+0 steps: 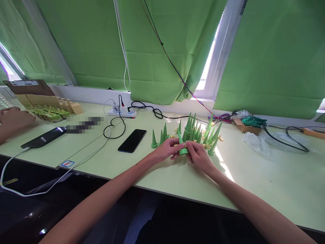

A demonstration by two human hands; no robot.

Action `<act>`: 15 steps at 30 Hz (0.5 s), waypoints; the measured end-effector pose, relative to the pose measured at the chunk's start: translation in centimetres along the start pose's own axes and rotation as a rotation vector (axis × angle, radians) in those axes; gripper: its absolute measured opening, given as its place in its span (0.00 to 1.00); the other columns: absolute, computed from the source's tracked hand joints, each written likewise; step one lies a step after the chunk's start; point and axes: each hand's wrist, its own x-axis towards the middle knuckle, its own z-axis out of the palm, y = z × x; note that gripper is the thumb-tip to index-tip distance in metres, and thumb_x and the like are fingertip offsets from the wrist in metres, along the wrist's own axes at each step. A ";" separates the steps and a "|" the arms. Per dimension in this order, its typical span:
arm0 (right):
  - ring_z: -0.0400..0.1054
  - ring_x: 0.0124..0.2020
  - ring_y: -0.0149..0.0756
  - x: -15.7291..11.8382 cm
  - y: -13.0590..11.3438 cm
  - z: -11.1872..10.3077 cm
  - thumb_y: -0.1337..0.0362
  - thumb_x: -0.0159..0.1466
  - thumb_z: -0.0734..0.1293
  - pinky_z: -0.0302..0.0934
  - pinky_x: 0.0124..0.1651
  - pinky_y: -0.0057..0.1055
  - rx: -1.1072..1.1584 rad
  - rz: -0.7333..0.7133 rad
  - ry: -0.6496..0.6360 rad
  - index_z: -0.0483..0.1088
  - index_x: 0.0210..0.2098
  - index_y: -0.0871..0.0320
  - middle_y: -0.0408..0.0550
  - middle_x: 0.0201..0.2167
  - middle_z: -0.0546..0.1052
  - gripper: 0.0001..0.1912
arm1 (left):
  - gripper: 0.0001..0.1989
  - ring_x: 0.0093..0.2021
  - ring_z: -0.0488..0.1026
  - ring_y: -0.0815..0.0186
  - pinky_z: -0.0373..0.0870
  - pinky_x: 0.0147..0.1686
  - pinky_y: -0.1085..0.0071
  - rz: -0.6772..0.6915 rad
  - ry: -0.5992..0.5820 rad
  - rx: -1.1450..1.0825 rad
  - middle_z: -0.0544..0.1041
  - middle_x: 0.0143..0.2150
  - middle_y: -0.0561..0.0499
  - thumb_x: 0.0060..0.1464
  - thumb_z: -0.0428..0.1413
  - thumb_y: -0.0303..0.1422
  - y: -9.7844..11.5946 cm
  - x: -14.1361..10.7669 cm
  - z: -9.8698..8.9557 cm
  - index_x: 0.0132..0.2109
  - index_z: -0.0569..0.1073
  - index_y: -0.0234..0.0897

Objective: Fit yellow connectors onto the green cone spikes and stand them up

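Note:
Above the near part of the table, my left hand (166,149) is closed on a green plastic cone (182,150), its point up and tilted slightly left. My right hand (199,156) pinches at the cone's right side, where a bit of a small yellow part shows between the fingertips; most of it is hidden. Just behind my hands stands a cluster of similar green cones (189,127), several with yellow pieces on or beside them. More green cones (154,140) stand to the left of my left hand.
A black phone (132,140) lies left of the cones. Further left are a power bank (44,137) with a white cable, a power strip (122,112), a cardboard box (38,98) and another person's hand (16,120). Plastic bags (257,144) and a small box (245,126) lie right.

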 end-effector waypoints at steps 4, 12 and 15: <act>0.53 0.14 0.27 0.0 0.0 -0.1 0.44 0.68 0.59 0.49 0.19 0.28 0.028 0.024 -0.014 0.59 0.22 0.55 0.37 0.12 0.61 0.26 | 0.21 0.21 0.61 0.74 0.56 0.21 0.74 0.042 0.014 0.164 0.64 0.25 0.56 0.57 0.58 0.49 0.3 -0.3 0.1 0.41 0.73 0.32; 0.51 0.11 0.27 0.0 0.1 -0.1 0.45 0.68 0.60 0.45 0.16 0.29 0.052 0.106 -0.017 0.56 0.17 0.55 0.38 0.10 0.58 0.28 | 0.19 0.23 0.60 0.73 0.55 0.22 0.75 0.111 0.029 0.296 0.64 0.26 0.56 0.54 0.60 0.46 0.7 -0.6 0.7 0.42 0.74 0.33; 0.50 0.11 0.26 0.1 0.4 -0.1 0.45 0.67 0.60 0.44 0.15 0.28 0.062 0.129 -0.017 0.56 0.16 0.55 0.38 0.09 0.58 0.29 | 0.18 0.27 0.63 0.72 0.56 0.24 0.74 0.135 0.080 0.342 0.67 0.30 0.53 0.54 0.60 0.45 0.5 -0.5 0.9 0.39 0.73 0.33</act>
